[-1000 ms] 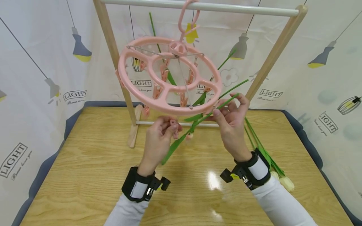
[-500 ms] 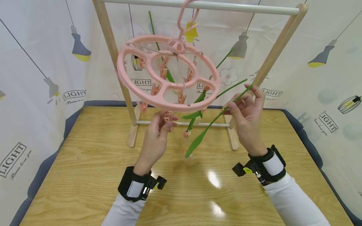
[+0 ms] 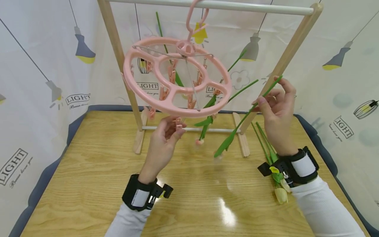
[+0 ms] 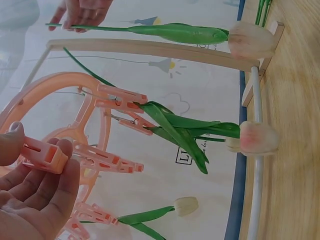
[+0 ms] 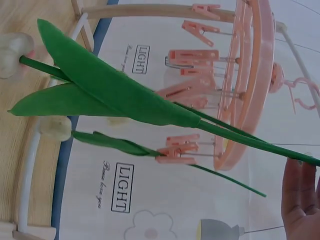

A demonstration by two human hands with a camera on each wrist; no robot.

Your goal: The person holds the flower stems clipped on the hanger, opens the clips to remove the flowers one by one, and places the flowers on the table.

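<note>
A round pink clip hanger [image 3: 180,109] hangs by its hook from the rack's white bar. My left hand [image 3: 162,136] pinches one pink clothespin [image 4: 44,155] under the hanger's near rim. Out to the right, my right hand [image 3: 277,113] holds an artificial tulip [image 4: 175,32] by its green stem, with the pale pink flower head pointing down. Another pink-tipped tulip [image 4: 259,138] hangs upside down from a clothespin [image 4: 122,97] at the hanger's right side. A white tulip [image 4: 186,205] is clipped farther back.
Loose white tulips [image 3: 280,195] lie on the wooden table [image 3: 97,184] by the right forearm. The rack's wooden posts [image 3: 285,52] and feet [image 3: 241,140] stand around the hanger. A printed cloth [image 3: 35,108] encloses the back and sides.
My right hand has moved right and up with its tulip, away from the hanger. My left hand has shifted slightly left and up, keeping the clothespin between its fingers.
</note>
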